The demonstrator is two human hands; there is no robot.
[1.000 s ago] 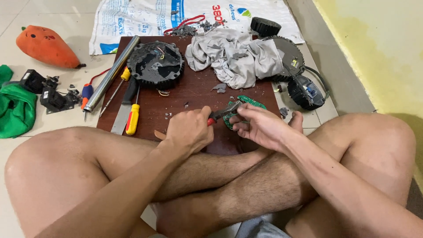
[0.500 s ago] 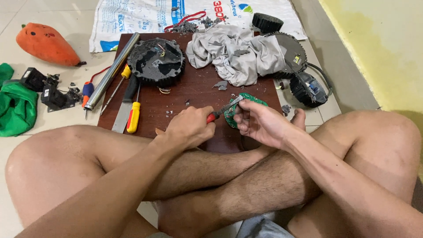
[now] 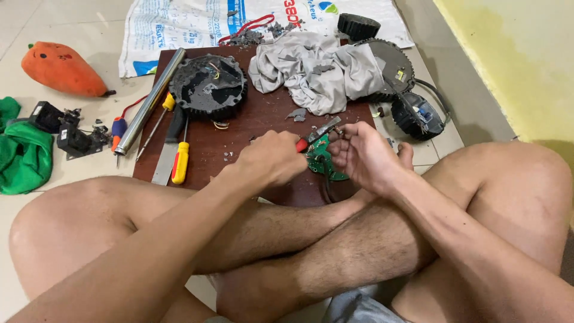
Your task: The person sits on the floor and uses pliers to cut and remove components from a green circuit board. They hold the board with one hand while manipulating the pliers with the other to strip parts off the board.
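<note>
1. Two of my hands meet over the near edge of the brown wooden board (image 3: 251,125): my left hand (image 3: 272,158) is clenched round the red handle of a small pair of pliers (image 3: 315,135), whose grey metal nose sticks out toward the right
2. My right hand (image 3: 365,157) grips a small green circuit board (image 3: 321,159) between fingers and thumb, holding it tilted just above the wooden board; the pliers' nose reaches the top edge of the circuit board, and dark wires hang from its underside
3. Just beyond my hands, small grey crumbs and flakes of debris (image 3: 297,113) lie scattered on the wood
4. Farther up the board sit a round black toothed housing (image 3: 208,87) on the left and a crumpled grey cloth (image 3: 317,70) on the right
5. Along the board's left side lie a yellow-handled screwdriver (image 3: 180,161), a flat metal file (image 3: 165,161) and a long silver tube (image 3: 149,101)
6. Off the board on the tiled floor: a green cloth (image 3: 24,157) and an orange carrot-shaped toy (image 3: 60,69) to the left, black round parts (image 3: 417,115) to the right, a printed white sack (image 3: 179,24) at the far end
7. My crossed bare legs fill the near part of the view
</note>
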